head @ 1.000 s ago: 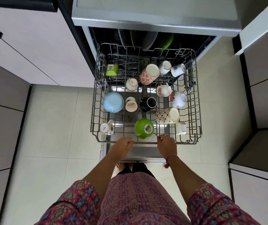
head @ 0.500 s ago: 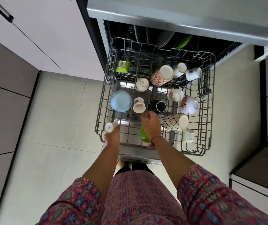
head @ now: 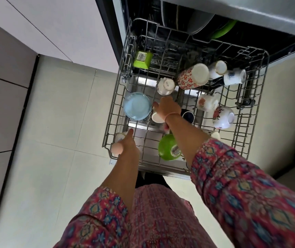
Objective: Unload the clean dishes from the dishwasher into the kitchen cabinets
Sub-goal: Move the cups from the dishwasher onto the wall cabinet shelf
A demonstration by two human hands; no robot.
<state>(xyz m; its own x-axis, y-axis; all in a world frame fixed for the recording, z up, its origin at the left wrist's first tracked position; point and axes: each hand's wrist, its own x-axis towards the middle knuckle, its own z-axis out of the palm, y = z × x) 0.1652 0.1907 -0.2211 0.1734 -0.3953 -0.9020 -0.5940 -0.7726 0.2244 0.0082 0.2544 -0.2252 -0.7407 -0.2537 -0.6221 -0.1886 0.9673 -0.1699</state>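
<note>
The pulled-out wire rack (head: 255, 144) of the dishwasher fills the upper right of the frame, its near edge at mid-height. Above it, under the counter edge at the top, dark plates and a green plate (head: 222, 30) stand in the machine's interior.

Inside the rack, largest first: a pale blue bowl (head: 137, 106) lies upside down at the left-centre; a green bowl (head: 167, 147) with a sticker sits near the front edge, partly behind the right forearm; a tall mug with red flowers (head: 193, 76) lies tilted toward the upper middle; a white floral bowl (head: 222, 117) rests at the right; a floral cup (head: 207, 102) sits just above and left of it. 2 white cups (head: 217, 68) (head: 234, 76) lie at the upper right. A green square container (head: 142, 59) stands at the upper left corner of the rack, and a small white cup (head: 166, 86) sits upside down in the middle.

The right hand (head: 168, 108) reaches to the rack's centre with fingers curled over a white cup (head: 157, 117), beside a dark mug (head: 187, 115); whether it truly grips it I cannot tell. The left hand (head: 126, 143) is at the rack's front-left corner, fingers wrapped around a small white mug (head: 119, 137).
</note>
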